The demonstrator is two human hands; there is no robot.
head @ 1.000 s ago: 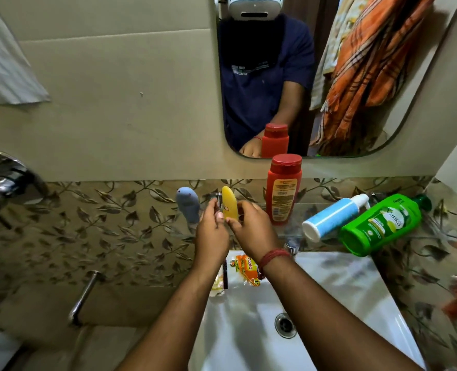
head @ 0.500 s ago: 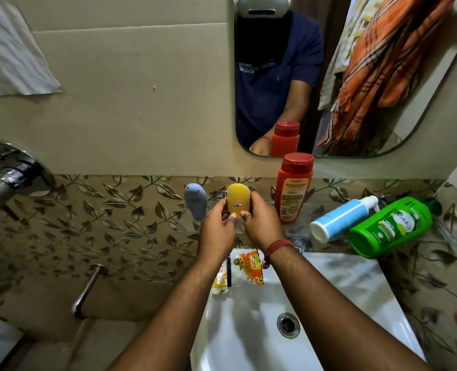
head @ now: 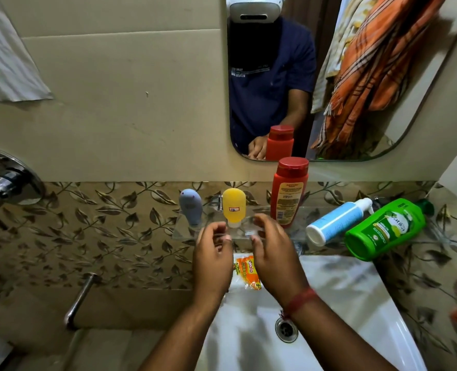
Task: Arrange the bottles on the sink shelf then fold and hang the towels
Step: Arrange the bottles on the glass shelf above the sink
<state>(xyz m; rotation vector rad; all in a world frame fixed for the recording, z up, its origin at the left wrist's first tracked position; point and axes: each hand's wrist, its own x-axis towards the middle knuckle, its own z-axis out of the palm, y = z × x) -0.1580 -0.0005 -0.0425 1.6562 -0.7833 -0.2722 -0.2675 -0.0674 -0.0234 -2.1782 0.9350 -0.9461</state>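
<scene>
Your left hand [head: 213, 253] and right hand [head: 271, 253] are hovering loosely curled, holding nothing, just before the glass shelf [head: 262, 231]. Beyond, to your right and nearer your right hand, the blue bottle [head: 334, 222] and green bottle [head: 382, 228] are lying sideways, caps pointing away to the right.

You're seeing warm, fairly dim light; the white sink [head: 361, 295] is the brightest patch, with soft arm shadows in the basin. Wide-angle bending curves the edges, and the far right edge smears into blur.
</scene>
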